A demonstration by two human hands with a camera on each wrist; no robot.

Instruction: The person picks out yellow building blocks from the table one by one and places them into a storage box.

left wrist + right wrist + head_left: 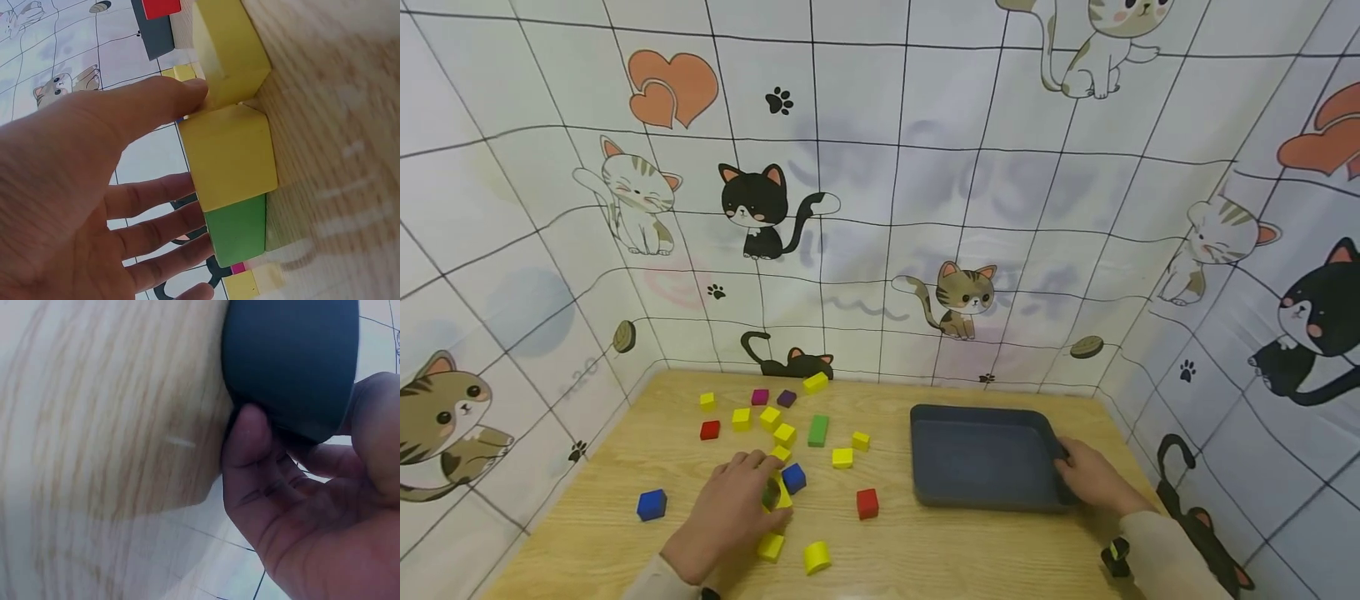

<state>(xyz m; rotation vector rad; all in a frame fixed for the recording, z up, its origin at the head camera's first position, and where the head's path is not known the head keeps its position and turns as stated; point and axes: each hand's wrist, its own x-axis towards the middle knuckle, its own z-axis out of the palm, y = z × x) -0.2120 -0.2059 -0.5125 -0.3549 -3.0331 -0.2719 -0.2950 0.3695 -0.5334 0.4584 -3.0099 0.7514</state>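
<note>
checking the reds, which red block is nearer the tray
The front red block, left of the tray; the other red block lies farther left and back.

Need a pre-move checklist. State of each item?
1. Right hand holding tray: ok, gripping its right edge.
2. Tray open side up: ok.
3. Tray fully flat on table: cannot tell, fingertips sit at its lower edge.
4. Left hand at blocks: ok, right by a yellow block and a green block.
5. Left hand's hold firm: cannot tell, fingers look fairly straight.
6. Straight sliding path to tray unobstructed: not ok, a red block lies between.
</note>
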